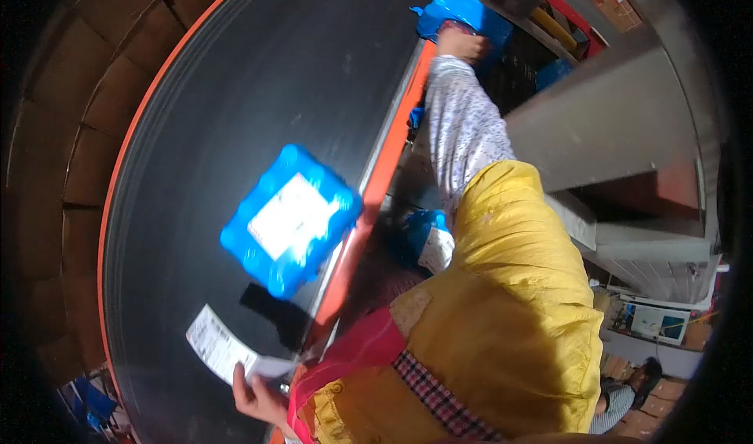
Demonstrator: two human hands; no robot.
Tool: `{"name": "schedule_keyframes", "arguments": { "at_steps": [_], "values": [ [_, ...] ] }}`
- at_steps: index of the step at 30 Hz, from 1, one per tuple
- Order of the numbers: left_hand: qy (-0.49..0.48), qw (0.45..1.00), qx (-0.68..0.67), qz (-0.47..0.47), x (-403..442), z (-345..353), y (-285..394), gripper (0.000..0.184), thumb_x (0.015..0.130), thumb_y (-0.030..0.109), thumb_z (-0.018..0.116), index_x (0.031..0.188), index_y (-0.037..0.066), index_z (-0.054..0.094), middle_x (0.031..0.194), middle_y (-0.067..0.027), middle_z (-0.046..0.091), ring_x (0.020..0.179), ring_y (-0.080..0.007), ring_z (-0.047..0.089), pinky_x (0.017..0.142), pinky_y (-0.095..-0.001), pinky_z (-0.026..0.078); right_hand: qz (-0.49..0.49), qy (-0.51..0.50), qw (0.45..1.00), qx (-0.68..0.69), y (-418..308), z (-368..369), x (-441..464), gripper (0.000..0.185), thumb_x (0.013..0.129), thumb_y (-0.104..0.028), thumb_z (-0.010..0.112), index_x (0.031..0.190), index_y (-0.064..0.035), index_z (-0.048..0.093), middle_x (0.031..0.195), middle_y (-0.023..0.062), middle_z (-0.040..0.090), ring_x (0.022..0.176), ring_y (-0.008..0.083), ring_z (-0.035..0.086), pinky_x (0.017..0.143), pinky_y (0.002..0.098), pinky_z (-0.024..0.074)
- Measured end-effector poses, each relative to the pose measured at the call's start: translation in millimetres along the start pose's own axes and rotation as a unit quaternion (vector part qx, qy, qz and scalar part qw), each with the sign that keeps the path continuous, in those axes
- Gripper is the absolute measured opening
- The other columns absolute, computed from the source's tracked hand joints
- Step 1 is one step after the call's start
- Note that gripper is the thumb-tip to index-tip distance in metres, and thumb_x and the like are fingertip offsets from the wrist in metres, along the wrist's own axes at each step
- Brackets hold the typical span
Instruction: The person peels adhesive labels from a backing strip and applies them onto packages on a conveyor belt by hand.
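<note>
A white printed label is pinched in my left hand at the lower left, over the black conveyor belt. My right hand reaches far forward, its fingers closed on a blue plastic-wrapped package at the belt's far right edge; the hand is slightly blurred. Between the two hands, a blue-wrapped bumpy package with a white label on top lies by the belt's orange rail. Beneath my right arm is another blue package with a white label, partly hidden by the sleeve.
The black belt curves along the left, edged by an orange rail. Brown cartons are stacked beyond it. A grey metal structure stands at the right. Part of another person shows at the lower right.
</note>
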State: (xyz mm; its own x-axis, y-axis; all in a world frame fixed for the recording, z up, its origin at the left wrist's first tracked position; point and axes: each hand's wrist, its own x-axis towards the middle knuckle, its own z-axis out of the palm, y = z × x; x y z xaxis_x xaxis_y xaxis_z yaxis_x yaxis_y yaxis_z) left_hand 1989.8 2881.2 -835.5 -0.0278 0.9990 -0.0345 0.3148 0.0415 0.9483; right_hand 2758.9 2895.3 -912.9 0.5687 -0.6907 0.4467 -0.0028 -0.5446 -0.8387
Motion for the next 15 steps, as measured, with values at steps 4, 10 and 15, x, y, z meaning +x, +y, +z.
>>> {"name": "schedule_keyframes", "arguments": {
  "at_steps": [4,10,15],
  "values": [
    [-0.005,0.988,-0.021,0.156,16,-30,-34,0.044,0.084,0.01,0.05,0.124,-0.007,0.047,0.127,-0.0177,0.049,0.107,-0.0231,0.051,0.088,-0.035,0.041,0.007,-0.118,0.987,-0.111,61,31,100,0.089,0.073,-0.052,0.056,0.128,0.0138,0.034,0.133,0.032,0.035,0.125,0.0424,0.035,0.103,0.0485,0.0299],
    [-0.072,0.969,0.191,0.136,25,-24,24,0.065,0.08,0.037,0.056,0.132,0.003,0.038,0.126,-0.0172,0.051,0.107,-0.0334,0.053,0.084,-0.0444,0.046,-0.018,-0.261,0.95,-0.169,15,26,64,0.066,0.078,-0.049,0.052,0.115,0.0063,0.052,0.119,0.0266,0.051,0.11,0.0377,0.051,0.094,0.0446,0.0403],
    [-0.024,0.992,-0.06,0.112,37,-1,13,0.042,0.084,0.005,0.048,0.123,-0.009,0.048,0.129,-0.0174,0.047,0.11,-0.0223,0.049,0.091,-0.0337,0.039,-0.264,-0.323,0.903,-0.104,-83,-25,-134,0.047,0.082,-0.031,0.053,0.111,0.0042,0.049,0.117,0.0252,0.048,0.108,0.0386,0.048,0.092,0.0473,0.0389]
  ]
}}
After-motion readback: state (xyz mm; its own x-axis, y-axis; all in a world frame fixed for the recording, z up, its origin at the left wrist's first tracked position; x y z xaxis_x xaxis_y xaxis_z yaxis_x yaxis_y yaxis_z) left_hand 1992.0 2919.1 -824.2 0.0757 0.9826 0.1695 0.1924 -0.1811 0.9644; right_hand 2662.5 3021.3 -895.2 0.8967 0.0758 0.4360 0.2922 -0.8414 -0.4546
